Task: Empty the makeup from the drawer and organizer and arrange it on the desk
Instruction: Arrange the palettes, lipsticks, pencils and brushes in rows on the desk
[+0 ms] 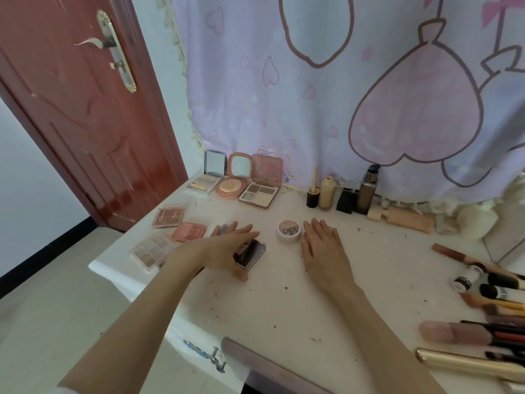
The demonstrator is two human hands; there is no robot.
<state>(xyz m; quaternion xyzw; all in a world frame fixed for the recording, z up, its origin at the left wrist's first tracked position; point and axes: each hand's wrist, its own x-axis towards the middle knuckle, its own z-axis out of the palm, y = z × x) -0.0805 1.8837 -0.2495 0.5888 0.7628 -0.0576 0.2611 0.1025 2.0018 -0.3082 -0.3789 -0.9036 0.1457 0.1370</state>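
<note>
1. The left hand (230, 245) is laid over a dark mirrored compact (252, 253) near the middle of the bench (284, 294); the fingers are stretched flat on top and the thumb is set against its near edge, though a firm grasp cannot be told.
2. The right hand (322, 245) is rested flat on the bench with straight fingers, released, just beside a round white jar (289, 230) marked with dark letters on its pink lid.
3. To the left of the left hand, three closed palettes are seen: a rosy one (168, 216), a pink blush palette (189, 231) and a clear-lidded eyeshadow palette (152, 251) near the bench edge.
4. Along the back, three open cases are propped with lids upright: a silver palette (206, 182), a round pink powder compact (230, 187) and a four-pan eyeshadow palette (258, 194).
5. Further right, a small dark pot (312, 199), a beige bottle (326, 194), a black cap (346, 201) and a tall brown bottle (368, 191) are stood upright; a peach tube (403, 218) is laid on its side.
6. At the right edge, brushes (494, 305), pencils and a gold tube (466, 362) are gathered.
7. A lilac heart-printed curtain (341, 95) is hung behind, and a red door (85, 109) is seen to the left.
</note>
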